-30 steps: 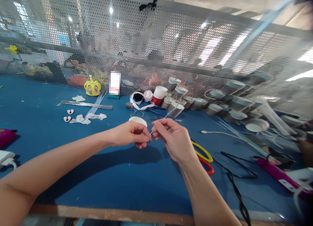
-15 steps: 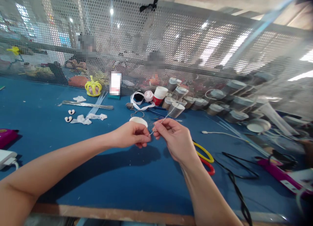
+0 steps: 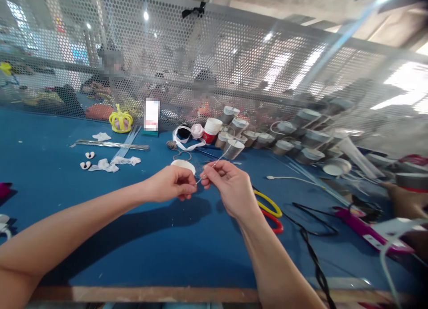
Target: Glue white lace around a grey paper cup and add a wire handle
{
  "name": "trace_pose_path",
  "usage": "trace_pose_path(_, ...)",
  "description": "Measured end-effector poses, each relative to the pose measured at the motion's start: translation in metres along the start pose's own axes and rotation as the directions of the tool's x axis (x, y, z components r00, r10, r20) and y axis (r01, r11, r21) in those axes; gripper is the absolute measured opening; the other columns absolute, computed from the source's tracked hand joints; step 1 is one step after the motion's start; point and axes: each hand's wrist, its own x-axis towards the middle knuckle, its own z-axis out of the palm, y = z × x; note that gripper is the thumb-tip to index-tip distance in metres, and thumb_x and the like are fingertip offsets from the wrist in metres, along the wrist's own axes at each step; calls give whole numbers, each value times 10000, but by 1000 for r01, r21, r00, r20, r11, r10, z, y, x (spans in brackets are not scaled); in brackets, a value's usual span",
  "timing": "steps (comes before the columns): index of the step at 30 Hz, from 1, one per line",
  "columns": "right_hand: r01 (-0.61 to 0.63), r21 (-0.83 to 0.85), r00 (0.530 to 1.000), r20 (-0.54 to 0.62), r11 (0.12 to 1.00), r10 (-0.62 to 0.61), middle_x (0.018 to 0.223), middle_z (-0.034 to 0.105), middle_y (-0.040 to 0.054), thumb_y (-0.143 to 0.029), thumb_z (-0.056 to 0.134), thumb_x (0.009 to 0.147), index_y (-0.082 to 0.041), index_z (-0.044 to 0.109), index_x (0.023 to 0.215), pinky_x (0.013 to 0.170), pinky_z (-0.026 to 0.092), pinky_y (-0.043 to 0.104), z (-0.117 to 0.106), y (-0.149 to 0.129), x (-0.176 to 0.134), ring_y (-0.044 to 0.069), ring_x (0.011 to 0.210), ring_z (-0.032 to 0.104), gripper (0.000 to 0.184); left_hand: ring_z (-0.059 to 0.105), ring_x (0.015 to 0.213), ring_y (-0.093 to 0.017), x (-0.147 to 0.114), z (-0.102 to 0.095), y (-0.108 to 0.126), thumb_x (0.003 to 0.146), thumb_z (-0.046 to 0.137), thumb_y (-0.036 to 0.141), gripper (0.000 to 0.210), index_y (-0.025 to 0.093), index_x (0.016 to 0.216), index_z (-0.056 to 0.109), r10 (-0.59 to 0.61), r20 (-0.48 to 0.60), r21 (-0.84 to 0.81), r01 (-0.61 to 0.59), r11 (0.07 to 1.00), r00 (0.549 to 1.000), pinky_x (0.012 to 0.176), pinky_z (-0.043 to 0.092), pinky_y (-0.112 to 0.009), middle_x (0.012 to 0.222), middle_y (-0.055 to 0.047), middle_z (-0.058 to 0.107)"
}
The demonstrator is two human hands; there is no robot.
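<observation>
Left hand [image 3: 169, 184] and right hand [image 3: 230, 184] have shifted slightly leftward, along with the whole view. Both pinch the strand [image 3: 199, 180] at frame centre, near a white disc [image 3: 184, 166].

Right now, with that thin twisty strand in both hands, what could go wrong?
The thin strand might slip, because the left hand and right hand seem to pinch it with just their fingers. The left hand might nudge the round white piece just behind it. The right wrist could bump the yellow handle and red handle beside it.
</observation>
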Motion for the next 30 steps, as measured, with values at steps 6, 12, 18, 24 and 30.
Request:
trace_pose_path(6,-10,-18,1000,13,1000,10,567,585,-19,-313,629,697,-153,565,693,455,441,215,0,0,0,81,482,527,172,521,523,-76,-2,-1,2,747,506,221,113,129,682,494,13,32,102,-16,995,999,522,431,-201,573,22,532)
trace_pose_path(12,63,-34,983,-169,997,-68,623,564,-23,-269,553,736,-155,590,821,487,419,204,-14,0,11,64,513,494,146,559,870,-218,5,-19,-2,687,584,437,331,141,834,587,338,-207,718,-92,690,918,802,423,-376,868,-82,618)
trace_pose_path(18,11,-53,988,-156,999,-19,625,559,-15,-257,514,729,-141,583,797,493,402,216,-15,5,16,71,521,480,150,422,1139,-283,27,-22,-43,597,654,448,728,146,1212,409,359,-116,782,-137,608,926,929,364,-411,1245,-162,419)
trace_pose_path(24,-26,-52,985,-175,998,17,553,524,-35,-190,481,690,-145,551,722,452,373,207,-16,5,18,62,469,450,90,489,1044,-251,20,-50,-29,623,621,370,654,158,1204,408,366,-266,817,8,576,892,892,397,-364,1172,-120,448)
trace_pose_path(30,-86,-110,993,-90,990,76,542,531,-40,-172,507,678,-149,521,732,448,383,205,-8,5,13,61,452,458,60,476,1076,-278,19,-77,-48,594,645,393,769,120,1247,345,213,-359,788,173,591,909,902,382,-389,1227,-162,406)
